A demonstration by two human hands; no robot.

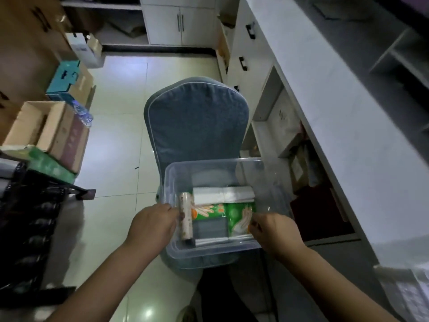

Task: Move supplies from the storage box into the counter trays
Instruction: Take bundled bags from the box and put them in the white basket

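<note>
A clear plastic storage box point(176, 180) rests on a blue-covered chair point(196, 119). Inside lie a pale roll point(185, 219) at the left, a white packet point(222, 194) and two green glove packets point(239, 216). My left hand point(154, 223) grips the box's left wall beside the roll. My right hand point(272, 226) is closed on the right green glove packet at the box's right side. The grey counter point(325, 94) runs along the right; no trays show clearly.
Cardboard boxes point(46, 126) and a green carton point(50, 166) are stacked at the left, with a dark rack point(34, 217) below them. White cabinets point(178, 22) stand at the back. Open shelves under the counter hold bags. Pale tiled floor lies between.
</note>
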